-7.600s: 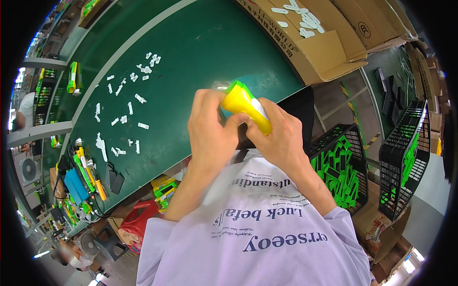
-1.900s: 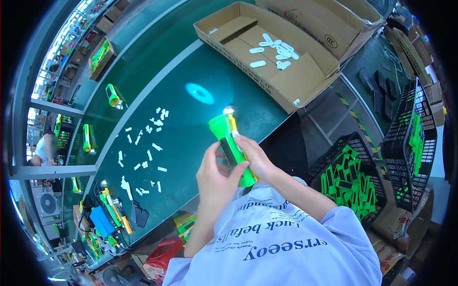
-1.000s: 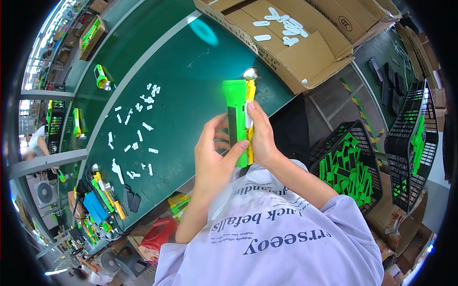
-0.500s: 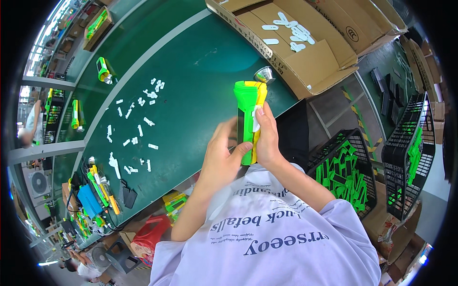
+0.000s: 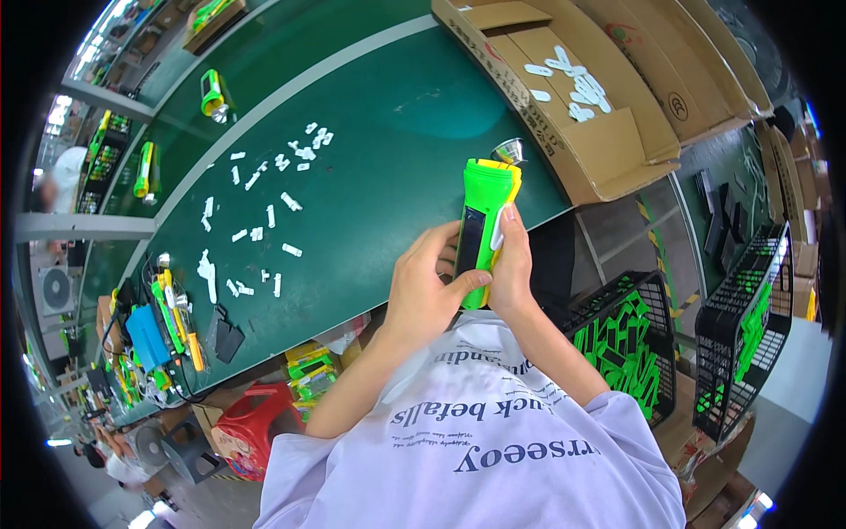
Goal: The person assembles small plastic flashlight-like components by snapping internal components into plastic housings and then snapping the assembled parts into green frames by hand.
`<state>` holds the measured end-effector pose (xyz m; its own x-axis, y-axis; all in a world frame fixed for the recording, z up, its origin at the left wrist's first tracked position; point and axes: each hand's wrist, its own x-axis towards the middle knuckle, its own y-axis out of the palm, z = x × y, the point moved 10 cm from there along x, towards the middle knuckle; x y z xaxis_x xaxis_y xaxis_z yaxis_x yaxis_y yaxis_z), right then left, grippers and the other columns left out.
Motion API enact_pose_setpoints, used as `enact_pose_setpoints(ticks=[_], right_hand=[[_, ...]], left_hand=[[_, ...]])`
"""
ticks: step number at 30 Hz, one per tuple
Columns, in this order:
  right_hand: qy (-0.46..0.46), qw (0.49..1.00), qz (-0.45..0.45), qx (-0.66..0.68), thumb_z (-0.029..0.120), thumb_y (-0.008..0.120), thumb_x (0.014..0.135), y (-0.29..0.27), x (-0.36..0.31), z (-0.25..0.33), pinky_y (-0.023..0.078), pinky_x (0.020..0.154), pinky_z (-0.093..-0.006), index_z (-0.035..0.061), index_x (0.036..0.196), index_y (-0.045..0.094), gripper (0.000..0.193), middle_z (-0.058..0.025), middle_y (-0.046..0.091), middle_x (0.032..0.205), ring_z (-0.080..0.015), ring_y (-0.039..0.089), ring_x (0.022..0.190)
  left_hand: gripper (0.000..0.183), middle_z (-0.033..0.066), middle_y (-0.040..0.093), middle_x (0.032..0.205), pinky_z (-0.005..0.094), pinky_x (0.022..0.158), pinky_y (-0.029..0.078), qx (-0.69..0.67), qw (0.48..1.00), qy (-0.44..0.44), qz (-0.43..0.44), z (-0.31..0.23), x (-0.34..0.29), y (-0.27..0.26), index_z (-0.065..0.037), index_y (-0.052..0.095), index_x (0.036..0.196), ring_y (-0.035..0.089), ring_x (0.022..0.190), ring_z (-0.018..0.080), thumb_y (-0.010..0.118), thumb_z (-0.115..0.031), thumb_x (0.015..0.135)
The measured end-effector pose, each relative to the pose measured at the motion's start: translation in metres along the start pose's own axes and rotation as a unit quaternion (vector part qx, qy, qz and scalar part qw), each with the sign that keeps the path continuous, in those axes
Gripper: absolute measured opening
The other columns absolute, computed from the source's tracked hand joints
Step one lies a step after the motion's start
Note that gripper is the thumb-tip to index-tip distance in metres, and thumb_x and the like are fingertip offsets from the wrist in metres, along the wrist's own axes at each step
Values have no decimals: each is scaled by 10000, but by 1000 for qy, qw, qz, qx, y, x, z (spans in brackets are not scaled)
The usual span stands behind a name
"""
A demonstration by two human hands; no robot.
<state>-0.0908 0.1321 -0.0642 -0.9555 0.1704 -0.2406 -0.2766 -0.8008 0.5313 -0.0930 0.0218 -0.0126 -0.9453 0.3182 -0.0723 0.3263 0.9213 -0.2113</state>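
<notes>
A green and yellow flashlight housing (image 5: 489, 189) stands upright between my hands, its wide head pointing away from me and a dark panel on its green side. My left hand (image 5: 427, 278) wraps its lower part, thumb pressed across the green body. My right hand (image 5: 512, 264) grips the yellow side, with a white piece (image 5: 500, 227) showing by the fingers. Just beyond the head sits a silver reflector cup (image 5: 508, 152) on the green table (image 5: 379, 167). Small white plastic parts (image 5: 291, 201) lie scattered on the table to the left.
A cardboard box (image 5: 630, 167) with white pieces stands at the far right. Black baskets of green parts (image 5: 621, 344) are at my right. Tools and a blue box (image 5: 148, 338) crowd the table's left end, beside a red stool (image 5: 256, 423).
The flashlight housing has turned so its green face and dark panel show more. Both hands keep their hold on it. The whole view has shifted slightly.
</notes>
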Motion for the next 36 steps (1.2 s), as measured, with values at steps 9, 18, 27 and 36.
enact_pose_setpoints(ticks=[9, 18, 27, 36], right_hand=[[23, 990, 127, -62, 0, 470, 815, 21, -11, 4, 389, 1061, -319, -33, 1456, 356, 653, -106, 523, 1331, -193, 480, 1283], [-170, 848, 92, -494, -51, 700, 700, 37, -4, 23, 498, 881, -415, 31, 1305, 423, 670, -209, 612, 1125, -376, 632, 1052], [-141, 870, 48, -470, -39, 688, 736, 39, 0, 17, 544, 729, -392, 28, 1233, 443, 558, -144, 651, 915, -280, 674, 793], [129, 982, 12, -138, -81, 674, 720, 12, -3, -16, 539, 574, -324, 61, 1109, 474, 460, -67, 587, 831, -171, 608, 648]], left_hand=[[309, 140, 728, 896, 277, 692, 566, -39, 992, -87, -79, 27, 2, -30, 72, 651, 1058, 702, 760, 144, 763, 33, 773], [176, 159, 732, 797, 298, 685, 566, 16, 995, -49, -80, 24, 8, -32, 57, 689, 870, 724, 719, 187, 791, -40, 765], [221, 133, 731, 890, 303, 711, 548, 129, 984, 35, -120, 18, 13, -81, 13, 712, 982, 705, 802, 177, 741, -153, 840], [126, 129, 732, 850, 335, 718, 537, 358, 867, -79, -336, 46, -11, -301, -4, 713, 947, 704, 757, 244, 692, -80, 849]])
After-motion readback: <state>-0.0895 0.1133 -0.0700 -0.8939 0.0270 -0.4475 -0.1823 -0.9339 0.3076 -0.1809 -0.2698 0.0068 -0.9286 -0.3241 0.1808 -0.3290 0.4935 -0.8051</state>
